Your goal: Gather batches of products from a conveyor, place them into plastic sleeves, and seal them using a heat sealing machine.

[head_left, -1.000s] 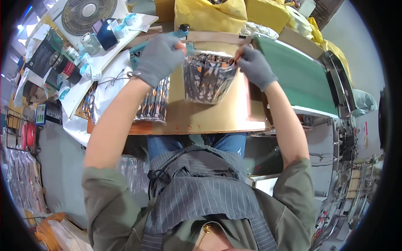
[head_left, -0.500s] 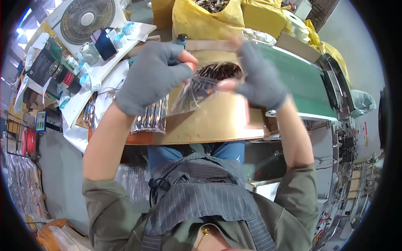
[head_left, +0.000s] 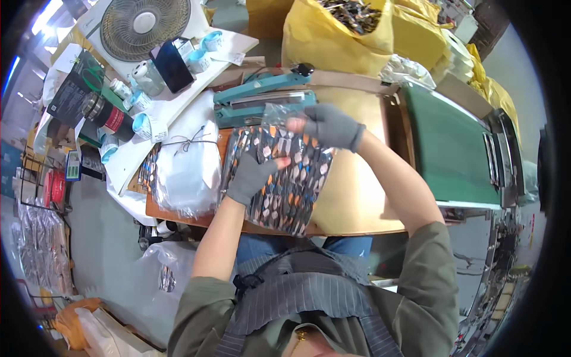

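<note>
A clear plastic bag filled with rows of small dark packets marked in orange and white (head_left: 294, 184) lies near the front of the table, tilted slightly. My left hand (head_left: 254, 177), in a grey fingerless glove, rests on its left part with fingers spread and thumb out. At the bag's far end, my right hand (head_left: 333, 128), gloved alike, pinches the loose clear plastic by the thumb and fingers. Just beyond stands a teal bag sealer (head_left: 262, 98) with its long arm raised at an angle. The bag's far edge partly overlaps the sealer's front.
A tied stack of clear bags (head_left: 189, 169) lies to the left. Behind it a white shelf (head_left: 169, 113) carries a phone, bottles, tape rolls and a fan (head_left: 144, 22). A green conveyor belt (head_left: 449, 149) runs on the right. A yellow sack (head_left: 333, 44) stands at the back.
My hands, earlier raised with a clear bag hanging below them, are now lower, over a filled bag on the table. The view has shifted, showing the sealer and the bag stack.
</note>
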